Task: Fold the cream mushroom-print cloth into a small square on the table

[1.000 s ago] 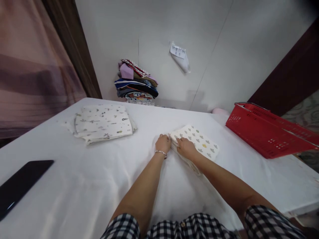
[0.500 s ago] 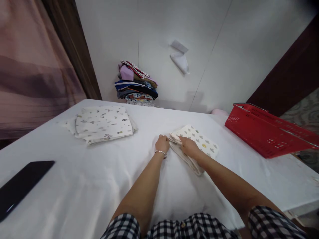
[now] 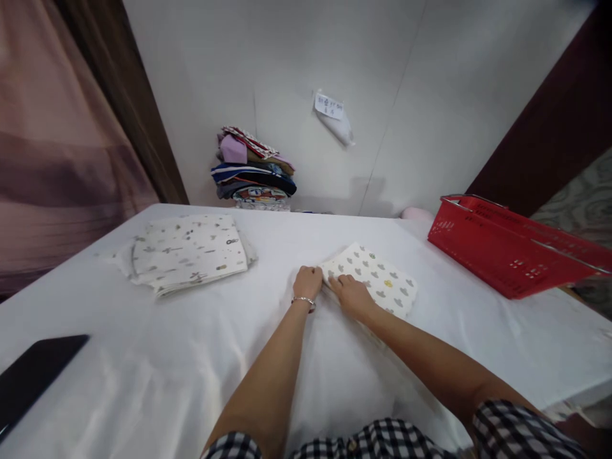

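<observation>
A folded white cloth with grey shapes and one yellow shape [image 3: 382,274] lies on the white-covered table. My left hand [image 3: 308,282], with a bracelet at the wrist, pinches the cloth's left corner. My right hand [image 3: 351,294] rests on the cloth's near left edge, palm down, its fingers spread over the fabric beside the left hand. Farther left on the table is another folded white cloth with small printed motifs [image 3: 191,252], touched by neither hand.
A red basket with metal handles [image 3: 507,248] stands at the right. Stacked folded fabrics [image 3: 255,169] are by the wall behind the table. A flat black object [image 3: 41,366] lies at the near left. Paper [image 3: 332,115] hangs on the wall.
The cloth's left corner, raised in folds before, now lies flatter. My right hand has gone from gripping the folds to lying on top. The view has shifted slightly.
</observation>
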Demonstrator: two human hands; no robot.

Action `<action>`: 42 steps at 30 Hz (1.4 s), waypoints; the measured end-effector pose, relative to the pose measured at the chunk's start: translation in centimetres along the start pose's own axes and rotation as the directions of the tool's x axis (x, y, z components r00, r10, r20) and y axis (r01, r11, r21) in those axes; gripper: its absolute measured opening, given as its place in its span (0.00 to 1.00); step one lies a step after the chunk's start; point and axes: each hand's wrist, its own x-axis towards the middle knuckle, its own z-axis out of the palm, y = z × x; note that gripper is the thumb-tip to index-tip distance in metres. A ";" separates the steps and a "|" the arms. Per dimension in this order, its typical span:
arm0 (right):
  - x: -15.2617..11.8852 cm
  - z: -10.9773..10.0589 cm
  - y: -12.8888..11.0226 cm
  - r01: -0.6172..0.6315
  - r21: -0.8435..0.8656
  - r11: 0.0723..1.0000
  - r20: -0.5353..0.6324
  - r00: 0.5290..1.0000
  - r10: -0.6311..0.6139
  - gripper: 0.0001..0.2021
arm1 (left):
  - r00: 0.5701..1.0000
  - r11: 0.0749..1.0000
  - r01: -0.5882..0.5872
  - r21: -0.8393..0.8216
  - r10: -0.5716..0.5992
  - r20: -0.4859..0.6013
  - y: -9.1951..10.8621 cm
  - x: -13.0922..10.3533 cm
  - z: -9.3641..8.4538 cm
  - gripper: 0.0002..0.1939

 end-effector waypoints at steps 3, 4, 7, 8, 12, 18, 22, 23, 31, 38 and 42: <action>-0.2 -0.1 -0.3 0.041 0.012 0.999 -0.018 0.999 -0.041 0.24 | 0.999 1.000 -0.010 0.020 0.011 -0.031 0.2 0.0 0.2 0.21; -0.2 -0.3 -0.4 0.048 0.024 0.999 -0.023 0.999 -0.047 0.23 | 0.999 0.999 -0.011 0.036 0.012 -0.039 0.3 0.0 0.3 0.20; -0.5 -0.8 -0.3 0.048 0.082 0.996 -0.022 0.999 -0.046 0.21 | 0.999 0.996 -0.024 0.089 0.028 -0.042 0.3 0.1 0.5 0.18; -0.8 -1.0 -0.2 0.049 0.111 0.993 -0.023 0.999 -0.047 0.22 | 0.999 0.995 -0.028 0.099 0.032 -0.039 0.3 0.1 0.5 0.18; -3.1 -1.0 0.3 0.085 0.213 0.973 -0.081 0.994 -0.069 0.26 | 0.998 0.997 -0.021 0.078 0.026 -0.056 0.2 0.4 0.3 0.17; -8.9 1.8 -0.3 0.126 0.185 0.975 -0.125 0.987 -0.104 0.28 | 0.998 1.000 -0.016 0.012 0.016 -0.058 0.1 0.6 0.2 0.24; -10.8 3.0 -0.7 0.198 0.198 0.960 -0.190 0.969 -0.161 0.24 | 0.992 0.997 -0.060 0.040 0.064 -0.109 0.3 0.3 0.2 0.23; -11.0 3.0 -0.8 0.209 0.205 0.956 -0.205 0.964 -0.167 0.24 | 0.980 0.992 -0.106 0.071 0.116 -0.160 0.6 0.0 0.3 0.23; -11.3 0.8 0.1 0.272 0.426 0.863 -0.205 0.958 -0.201 0.15 | 0.760 0.721 -0.584 0.373 0.647 -0.060 2.8 -3.1 2.8 0.23; -5.6 -2.5 7.7 0.065 0.413 0.909 -0.408 0.905 0.120 0.18 | 0.821 0.751 -0.537 0.385 0.570 0.033 1.7 -3.1 3.9 0.26; -3.2 -0.2 12.0 -0.319 0.308 0.896 -0.112 0.923 0.367 0.26 | 0.831 0.768 -0.526 0.365 0.555 0.028 1.7 -3.2 3.8 0.25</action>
